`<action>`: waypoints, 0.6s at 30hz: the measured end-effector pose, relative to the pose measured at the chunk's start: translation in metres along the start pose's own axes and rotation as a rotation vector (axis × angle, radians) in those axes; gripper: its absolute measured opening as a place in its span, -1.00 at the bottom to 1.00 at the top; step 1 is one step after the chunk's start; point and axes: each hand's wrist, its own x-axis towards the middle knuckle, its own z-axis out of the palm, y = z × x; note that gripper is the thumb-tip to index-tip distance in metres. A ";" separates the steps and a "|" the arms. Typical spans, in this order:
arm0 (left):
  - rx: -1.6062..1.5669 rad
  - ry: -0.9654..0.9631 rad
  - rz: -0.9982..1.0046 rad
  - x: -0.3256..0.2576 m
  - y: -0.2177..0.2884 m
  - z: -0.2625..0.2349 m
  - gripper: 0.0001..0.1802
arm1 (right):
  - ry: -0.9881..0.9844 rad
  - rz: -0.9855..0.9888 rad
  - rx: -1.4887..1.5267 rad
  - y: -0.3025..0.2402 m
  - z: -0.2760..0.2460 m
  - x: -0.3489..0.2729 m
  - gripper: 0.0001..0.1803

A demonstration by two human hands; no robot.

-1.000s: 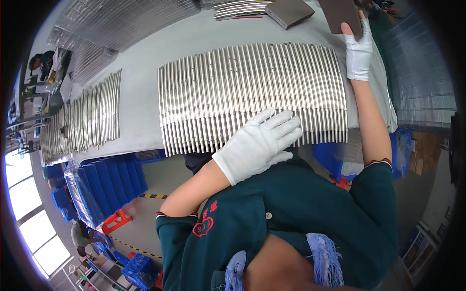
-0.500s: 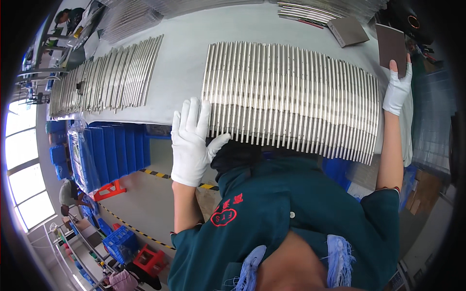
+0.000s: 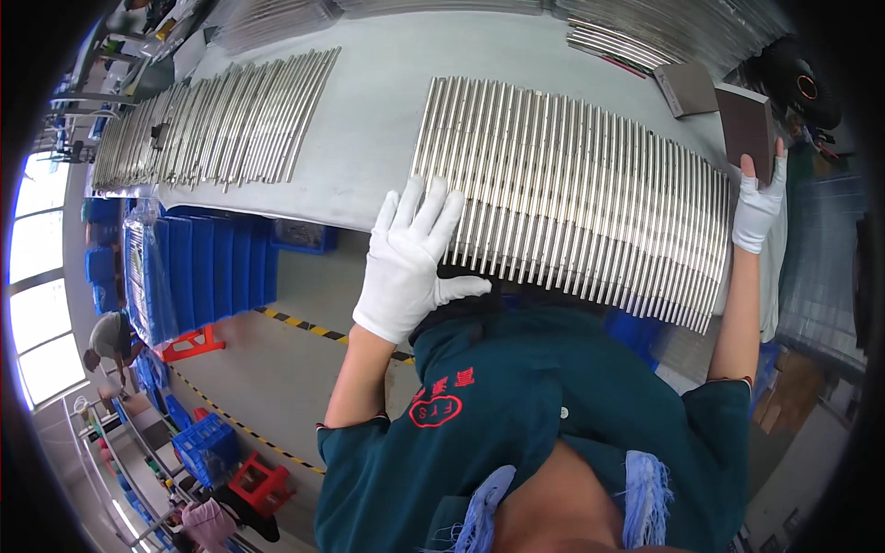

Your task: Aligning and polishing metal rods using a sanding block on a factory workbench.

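Note:
A long row of shiny metal rods (image 3: 572, 184) lies side by side on the grey table (image 3: 369, 138). My left hand (image 3: 410, 258), in a white glove, is spread flat at the row's left end, fingertips on the nearest rods, by the table's front edge. My right hand (image 3: 758, 207), also gloved, grips the lower edge of a dark brown block (image 3: 747, 124) at the row's right end.
A second dark block (image 3: 687, 88) lies just left of the held one. Another batch of rods (image 3: 212, 120) covers the table's left part, and more rods (image 3: 627, 41) lie at the back. Blue bins (image 3: 184, 267) stand on the floor to the left.
My left hand slid from the middle of the rod row to its left end and spread its fingers. My right hand stayed on the dark block.

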 end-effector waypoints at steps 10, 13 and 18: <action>-0.020 -0.103 0.071 0.013 0.003 -0.007 0.14 | 0.052 0.003 -0.114 0.011 -0.009 0.001 -0.29; -0.050 -0.081 0.044 0.012 0.001 -0.008 0.12 | 0.096 0.001 -0.016 -0.028 0.013 0.008 -0.30; -0.147 -0.109 0.089 0.008 -0.004 -0.011 0.15 | -0.244 0.314 0.495 -0.100 0.065 0.024 -0.26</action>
